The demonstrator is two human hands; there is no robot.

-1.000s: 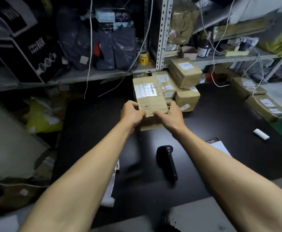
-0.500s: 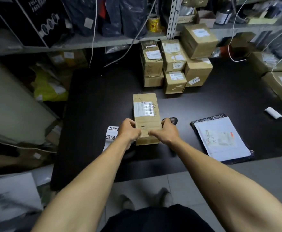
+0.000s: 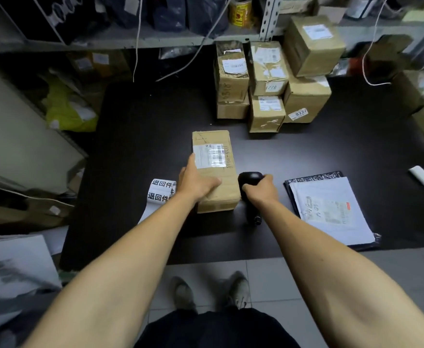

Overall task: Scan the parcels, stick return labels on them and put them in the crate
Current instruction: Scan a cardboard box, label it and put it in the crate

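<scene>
A long cardboard parcel (image 3: 214, 172) lies flat on the black table (image 3: 135, 136) at the centre of the frame, its white barcode label (image 3: 210, 155) facing up on the far half. The left hand (image 3: 195, 182) rests on the parcel's near left part, fingers laid fairly straight across the top face and thumb stretched up along the left edge toward the label. Just right of the parcel, the right hand (image 3: 260, 190) curls its fingers round the handle of a black barcode scanner (image 3: 249, 180); the scanner's rounded head shows above the knuckles and the butt of its handle pokes out below the wrist toward the table's near edge. Left of the left hand, partly hidden by the wrist, a strip of white return labels (image 3: 160, 193) with black printed characters lies on the table. To the right of centre, a white mailer bag (image 3: 331, 212) lies on top of a dark bag. In the upper middle of the frame a stack of cardboard boxes (image 3: 271, 81) stands at the back of the table under a metal shelf (image 3: 120, 41), and a small white object (image 3: 422, 175) lies near the right edge. At the bottom, the person's shoes (image 3: 237, 290) stand on a tiled floor.
</scene>
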